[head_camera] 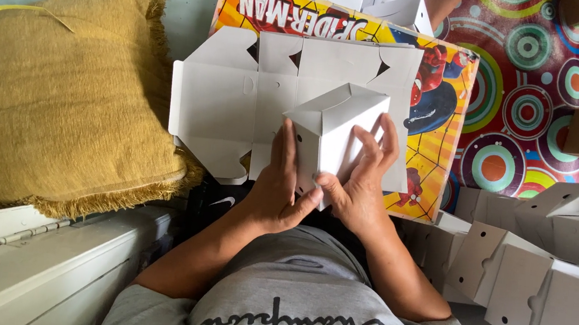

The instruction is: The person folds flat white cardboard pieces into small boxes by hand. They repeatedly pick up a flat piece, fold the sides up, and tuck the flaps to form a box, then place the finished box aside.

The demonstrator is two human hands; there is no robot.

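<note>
Two hands press a small white cardboard box into shape.

The left hand (278,186) and right hand (363,181) clasp the half-folded white cardboard box (336,128) from both sides, above a flat white die-cut carton blank (217,105) lying on a bright cartoon-printed board (449,79). Firm, even pressure along the creases should keep corners square. Finished white boxes (542,282) are stacked to the right.

Matt white cardboard box (335,135), coarse woven cloth cushion (60,95)
</note>
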